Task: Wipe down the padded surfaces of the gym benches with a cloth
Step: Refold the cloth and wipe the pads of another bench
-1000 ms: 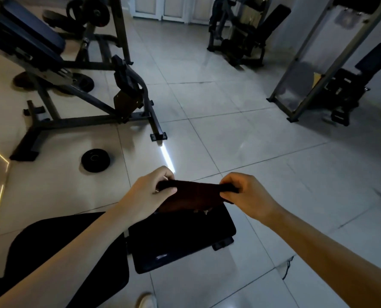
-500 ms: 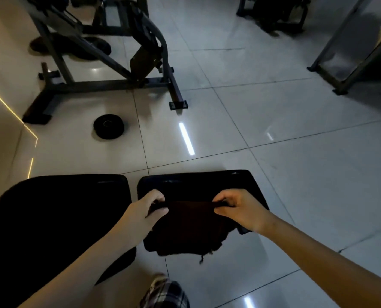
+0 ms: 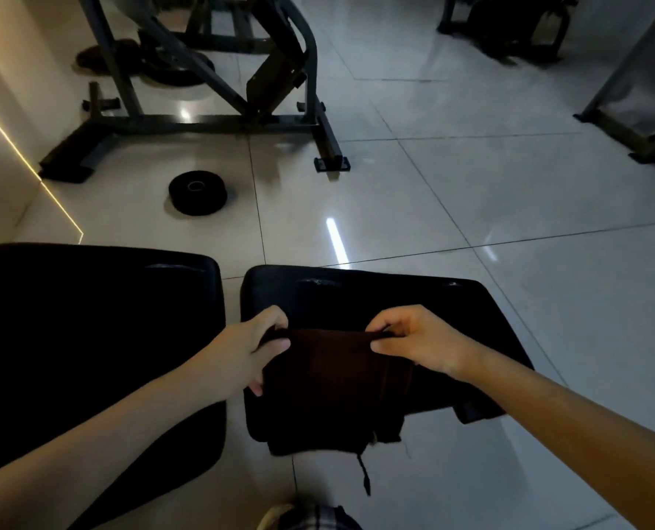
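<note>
Left hand (image 3: 247,350), right hand (image 3: 417,342) pinch cloth (image 3: 325,380); pad (image 3: 356,296) beneath partly hidden.

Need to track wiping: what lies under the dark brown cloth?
Around the dark brown cloth shows the smaller black padded bench seat; its covered middle and near edge are hidden.

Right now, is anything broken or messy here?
The dark cloth, pinched by the left hand and right hand over a bench pad, is frayed: a loose thread dangles from its bottom edge. A small weight plate also lies alone on the floor, left of the machine's foot. Nothing looks spilled.
</note>
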`<control>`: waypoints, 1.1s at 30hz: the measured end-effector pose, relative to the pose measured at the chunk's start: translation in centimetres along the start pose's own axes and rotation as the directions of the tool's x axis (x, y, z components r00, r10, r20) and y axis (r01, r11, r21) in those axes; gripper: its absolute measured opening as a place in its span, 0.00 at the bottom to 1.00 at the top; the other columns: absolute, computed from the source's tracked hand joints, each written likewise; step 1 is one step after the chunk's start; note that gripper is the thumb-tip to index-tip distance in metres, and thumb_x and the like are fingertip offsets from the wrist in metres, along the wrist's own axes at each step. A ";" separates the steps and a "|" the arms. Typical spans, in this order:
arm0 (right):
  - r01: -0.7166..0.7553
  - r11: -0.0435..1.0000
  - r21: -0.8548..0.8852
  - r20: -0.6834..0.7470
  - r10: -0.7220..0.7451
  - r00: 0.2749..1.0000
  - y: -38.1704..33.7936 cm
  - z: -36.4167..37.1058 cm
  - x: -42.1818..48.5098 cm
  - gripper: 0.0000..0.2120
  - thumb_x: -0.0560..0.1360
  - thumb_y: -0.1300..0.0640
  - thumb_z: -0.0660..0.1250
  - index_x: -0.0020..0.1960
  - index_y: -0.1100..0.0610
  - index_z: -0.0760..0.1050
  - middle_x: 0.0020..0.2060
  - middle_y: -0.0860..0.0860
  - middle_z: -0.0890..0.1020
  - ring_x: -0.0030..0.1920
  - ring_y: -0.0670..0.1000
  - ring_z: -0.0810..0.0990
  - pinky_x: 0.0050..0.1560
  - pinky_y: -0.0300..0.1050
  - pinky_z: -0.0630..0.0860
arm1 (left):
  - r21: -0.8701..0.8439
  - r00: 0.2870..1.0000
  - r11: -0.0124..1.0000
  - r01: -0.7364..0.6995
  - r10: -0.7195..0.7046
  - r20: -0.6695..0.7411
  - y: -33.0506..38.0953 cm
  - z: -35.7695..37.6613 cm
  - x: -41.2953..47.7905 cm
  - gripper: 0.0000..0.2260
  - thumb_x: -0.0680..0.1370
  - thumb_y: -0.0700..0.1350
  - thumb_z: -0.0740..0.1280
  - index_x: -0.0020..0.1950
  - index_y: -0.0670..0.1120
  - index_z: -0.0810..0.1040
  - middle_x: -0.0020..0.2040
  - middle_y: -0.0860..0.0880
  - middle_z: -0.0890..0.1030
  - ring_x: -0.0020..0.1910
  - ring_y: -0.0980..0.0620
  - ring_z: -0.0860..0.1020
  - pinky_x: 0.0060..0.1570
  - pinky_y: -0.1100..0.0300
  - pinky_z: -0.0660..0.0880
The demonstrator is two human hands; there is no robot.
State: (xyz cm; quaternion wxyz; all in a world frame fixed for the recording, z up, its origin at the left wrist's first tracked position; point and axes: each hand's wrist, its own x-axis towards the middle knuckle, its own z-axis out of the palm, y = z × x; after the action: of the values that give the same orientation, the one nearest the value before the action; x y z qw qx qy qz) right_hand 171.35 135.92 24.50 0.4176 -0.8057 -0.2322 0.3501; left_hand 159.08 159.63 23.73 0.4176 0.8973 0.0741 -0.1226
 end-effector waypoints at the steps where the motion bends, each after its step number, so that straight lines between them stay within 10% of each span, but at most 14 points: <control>1: 0.015 1.000 -0.006 0.009 -0.015 1.000 1.3 1.0 1.3 0.05 0.75 0.67 0.68 0.49 0.62 0.80 0.44 0.54 0.83 0.46 0.48 0.83 0.51 0.40 0.79 | -0.006 1.000 1.000 0.016 -0.016 -0.001 -1.2 0.7 0.5 0.02 0.83 0.44 0.60 0.51 0.47 0.68 0.31 0.49 0.76 0.26 0.54 0.79 0.28 0.64 0.75; 8: 0.118 0.993 -0.012 -0.185 -0.118 0.976 6.1 3.7 7.6 0.06 0.72 0.71 0.69 0.44 0.62 0.80 0.36 0.50 0.81 0.35 0.40 0.79 0.43 0.35 0.77 | 0.056 0.992 0.998 0.026 -0.019 -0.121 -5.1 2.3 3.5 0.02 0.82 0.42 0.61 0.52 0.47 0.68 0.35 0.43 0.81 0.30 0.50 0.82 0.34 0.57 0.81; 15: 0.137 0.886 -0.442 -0.539 -0.385 0.749 7.6 8.4 8.0 0.20 0.73 0.48 0.71 0.62 0.54 0.77 0.62 0.53 0.73 0.65 0.54 0.71 0.68 0.47 0.66 | 0.424 0.979 0.905 -0.047 0.126 -0.161 -6.6 1.1 4.9 0.14 0.76 0.46 0.71 0.59 0.50 0.72 0.54 0.53 0.77 0.54 0.55 0.77 0.45 0.70 0.68; 21: 0.039 0.828 -0.559 -0.247 -0.212 0.946 6.2 16.3 8.2 0.40 0.72 0.25 0.50 0.77 0.39 0.41 0.76 0.48 0.33 0.76 0.54 0.31 0.73 0.62 0.32 | 0.565 0.984 0.821 0.082 -0.156 0.084 -7.8 0.1 5.0 0.50 0.65 0.59 0.78 0.79 0.55 0.51 0.77 0.60 0.57 0.70 0.61 0.61 0.65 0.67 0.57; 33: 0.140 0.804 -0.578 -0.264 -0.347 0.900 14.0 13.2 6.7 0.29 0.73 0.36 0.40 0.73 0.35 0.45 0.75 0.35 0.44 0.76 0.41 0.40 0.75 0.42 0.36 | 0.721 0.977 0.692 0.038 -0.178 0.119 -8.2 0.9 5.4 0.55 0.64 0.66 0.73 0.80 0.53 0.42 0.79 0.57 0.39 0.67 0.63 0.38 0.63 0.66 0.37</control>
State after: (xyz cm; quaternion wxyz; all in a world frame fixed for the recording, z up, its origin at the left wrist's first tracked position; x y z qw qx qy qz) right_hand 166.83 139.53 4.91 0.2480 -0.9031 -0.3455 0.0595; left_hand 162.19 164.38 15.69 0.0334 0.9679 0.0356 -0.2465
